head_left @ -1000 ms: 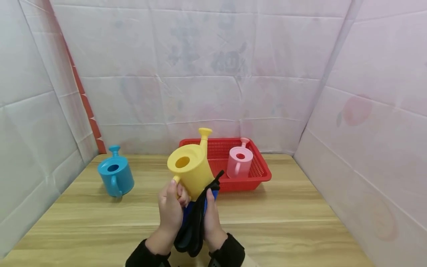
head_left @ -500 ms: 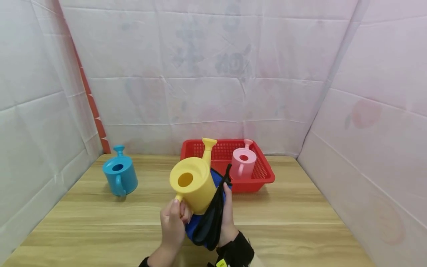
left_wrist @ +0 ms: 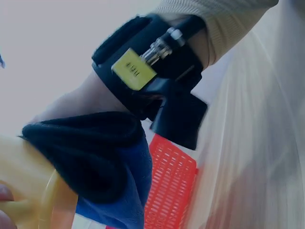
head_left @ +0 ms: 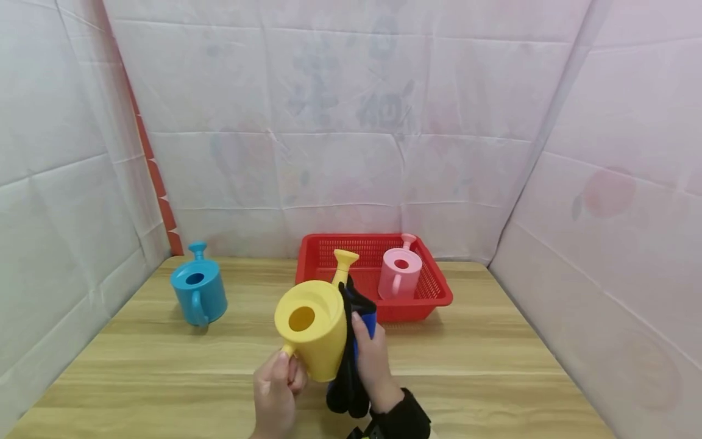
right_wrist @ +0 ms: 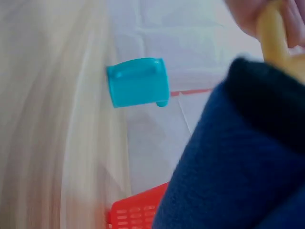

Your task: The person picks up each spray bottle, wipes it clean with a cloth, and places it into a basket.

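Smooth yellow watering can [head_left: 318, 338], cylinder tilted, spout [head_left: 343, 266] aimed forward, left grip [head_left: 276, 390] pinching its handle [head_left: 288, 348], right grip [head_left: 375, 364] clutching fleecy cloth [right_wrist: 224, 167]

There are three watering cans [head_left: 322, 344], two hands [head_left: 274, 391], one basket [head_left: 411, 312], one blue-and-black cloth item [head_left: 347, 375] and one surface [head_left: 137, 366].

Downward head view, close wrist views, red basket [head_left: 368, 273] throughout

No wording reads clearly: the yellow label [left_wrist: 134, 69] on the right wrist strap [left_wrist: 125, 44] bears small, blurred dark marks, and the back sheet [head_left: 340, 171] shows faint grey characters [head_left: 390, 111], too pale to make out.
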Tool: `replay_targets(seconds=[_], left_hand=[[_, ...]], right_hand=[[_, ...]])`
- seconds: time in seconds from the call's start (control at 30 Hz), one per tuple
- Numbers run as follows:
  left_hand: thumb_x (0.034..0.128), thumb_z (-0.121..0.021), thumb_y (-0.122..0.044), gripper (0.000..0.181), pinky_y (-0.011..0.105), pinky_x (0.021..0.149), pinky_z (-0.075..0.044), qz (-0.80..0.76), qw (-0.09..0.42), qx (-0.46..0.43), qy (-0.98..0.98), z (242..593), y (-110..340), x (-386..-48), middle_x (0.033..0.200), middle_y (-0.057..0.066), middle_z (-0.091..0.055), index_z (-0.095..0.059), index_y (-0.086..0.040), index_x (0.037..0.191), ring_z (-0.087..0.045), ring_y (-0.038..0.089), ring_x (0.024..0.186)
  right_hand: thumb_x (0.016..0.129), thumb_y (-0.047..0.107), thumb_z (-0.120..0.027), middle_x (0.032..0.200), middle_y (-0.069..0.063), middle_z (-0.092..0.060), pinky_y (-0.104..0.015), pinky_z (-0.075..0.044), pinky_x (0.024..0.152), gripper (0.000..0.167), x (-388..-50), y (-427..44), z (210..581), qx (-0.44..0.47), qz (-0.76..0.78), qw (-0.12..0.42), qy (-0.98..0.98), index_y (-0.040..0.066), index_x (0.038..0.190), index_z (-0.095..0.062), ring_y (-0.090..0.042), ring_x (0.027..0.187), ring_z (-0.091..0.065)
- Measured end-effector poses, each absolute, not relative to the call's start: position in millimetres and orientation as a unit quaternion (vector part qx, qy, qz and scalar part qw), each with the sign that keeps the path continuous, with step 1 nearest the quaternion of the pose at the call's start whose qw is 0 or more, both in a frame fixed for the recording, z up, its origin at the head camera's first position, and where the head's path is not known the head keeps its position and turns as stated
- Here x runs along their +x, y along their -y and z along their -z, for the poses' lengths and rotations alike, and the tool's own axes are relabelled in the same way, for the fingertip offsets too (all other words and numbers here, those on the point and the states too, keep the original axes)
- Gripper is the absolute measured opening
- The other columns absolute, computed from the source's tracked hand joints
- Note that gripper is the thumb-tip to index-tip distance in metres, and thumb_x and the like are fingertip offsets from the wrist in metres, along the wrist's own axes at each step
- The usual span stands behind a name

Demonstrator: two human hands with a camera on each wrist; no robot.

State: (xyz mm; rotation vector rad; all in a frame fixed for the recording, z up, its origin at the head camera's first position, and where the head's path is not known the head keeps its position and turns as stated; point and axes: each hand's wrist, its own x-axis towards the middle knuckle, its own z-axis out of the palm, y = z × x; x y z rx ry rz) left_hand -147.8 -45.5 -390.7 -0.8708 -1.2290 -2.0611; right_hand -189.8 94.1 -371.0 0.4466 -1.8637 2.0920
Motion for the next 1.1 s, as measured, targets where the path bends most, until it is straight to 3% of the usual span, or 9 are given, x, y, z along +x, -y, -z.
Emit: replay_targets(seconds=[0.07, 0.17, 0.27, 0.37, 0.6, 0.73, 0.87, 1.1], left_hand=[[0.0948, -0.016, 0.007, 0.036, 0.022, 0.033, -0.017, 0.78, 0.289, -0.313, 0.459, 391.6, 47.9, -146.4, 0.047, 0.008, -0.023, -0.029, -0.003, 0.063, -0.018, 0.019, 0.037], [0.0957, -0.014, 0.007, 0.036, 0.025, 0.033, -0.015, 0.794, 0.267, -0.32, 0.442, 393.6, 52.5, -145.9, 0.048, 0.009, -0.023, -0.027, -0.001, 0.063, -0.018, 0.02, 0.038], [0.0967, -0.014, 0.005, 0.036, 0.029, 0.034, -0.015, 0.802, 0.23, -0.326, 0.444, 392.4, 58.9, -144.2, 0.049, 0.009, -0.023, -0.026, 0.0, 0.063, -0.019, 0.021, 0.039], [0.0969, -0.017, 0.002, 0.036, 0.029, 0.035, -0.016, 0.803, 0.187, -0.323, 0.465, 388.0, 66.4, -143.2, 0.049, 0.009, -0.022, -0.027, -0.002, 0.062, -0.018, 0.022, 0.04], [0.0973, -0.009, -0.002, 0.037, 0.027, 0.036, -0.014, 0.825, 0.092, -0.367, 0.42, 379.8, 80.5, -144.3, 0.05, 0.007, -0.018, -0.024, -0.004, 0.063, -0.013, 0.02, 0.041], [0.0996, -0.008, -0.007, 0.038, 0.03, 0.038, -0.011, 0.844, 0.079, -0.348, 0.4, 378.1, 85.6, -142.2, 0.051, 0.006, -0.018, -0.025, -0.005, 0.065, -0.014, 0.019, 0.043], [0.1019, -0.01, -0.012, 0.041, 0.031, 0.04, -0.009, 0.864, 0.092, -0.301, 0.393, 374.7, 90.5, -140.7, 0.051, 0.005, -0.018, -0.024, -0.007, 0.064, -0.013, 0.018, 0.043], [0.1037, -0.011, -0.018, 0.043, 0.033, 0.04, -0.008, 0.87, 0.108, -0.266, 0.401, 370.6, 98.4, -140.4, 0.051, 0.004, -0.017, -0.025, -0.009, 0.064, -0.014, 0.018, 0.042]], right_hand=[[0.097, 0.009, -0.045, 0.113, -0.012, -0.061, -0.027, -0.045, 0.089, 0.03, -184.4, -86.5, 375.7, 0.214, -0.67, 0.215, 0.677, -0.007, 0.121, -0.052, -0.017, 0.103, -0.058], [0.091, -0.005, -0.046, 0.14, -0.015, -0.042, -0.028, -0.033, 0.102, 0.048, -179.8, -78.5, 380.6, 0.306, -0.604, 0.298, 0.672, -0.002, 0.138, -0.037, -0.023, 0.128, -0.041], [0.086, -0.012, -0.046, 0.139, -0.023, -0.04, -0.031, -0.031, 0.103, 0.053, -183.7, -80.2, 379.7, 0.367, -0.569, 0.343, 0.651, -0.005, 0.138, -0.035, -0.029, 0.129, -0.039], [0.086, -0.008, -0.047, 0.138, -0.026, -0.04, -0.032, -0.031, 0.104, 0.051, -195.8, -90.5, 371.4, 0.408, -0.544, 0.358, 0.639, -0.008, 0.136, -0.038, -0.033, 0.129, -0.038], [0.096, 0.023, -0.051, 0.131, -0.023, -0.049, -0.035, -0.037, 0.099, 0.044, -219.3, -112.9, 349.0, 0.423, -0.443, 0.428, 0.665, -0.006, 0.129, -0.048, -0.033, 0.12, -0.049], [0.09, 0.008, -0.058, 0.129, -0.023, -0.051, -0.034, -0.038, 0.098, 0.042, -209.2, -105.9, 358.4, 0.421, -0.474, 0.411, 0.655, -0.007, 0.128, -0.048, -0.031, 0.12, -0.05], [0.08, -0.01, -0.059, 0.127, -0.023, -0.052, -0.033, -0.038, 0.098, 0.05, -197.2, -94.9, 374.5, 0.428, -0.513, 0.374, 0.643, -0.009, 0.128, -0.046, -0.028, 0.119, -0.051], [0.073, -0.014, -0.062, 0.119, -0.022, -0.057, -0.031, -0.042, 0.095, 0.052, -179.7, -87.5, 375.8, 0.424, -0.523, 0.365, 0.642, -0.008, 0.123, -0.05, -0.025, 0.111, -0.057]])
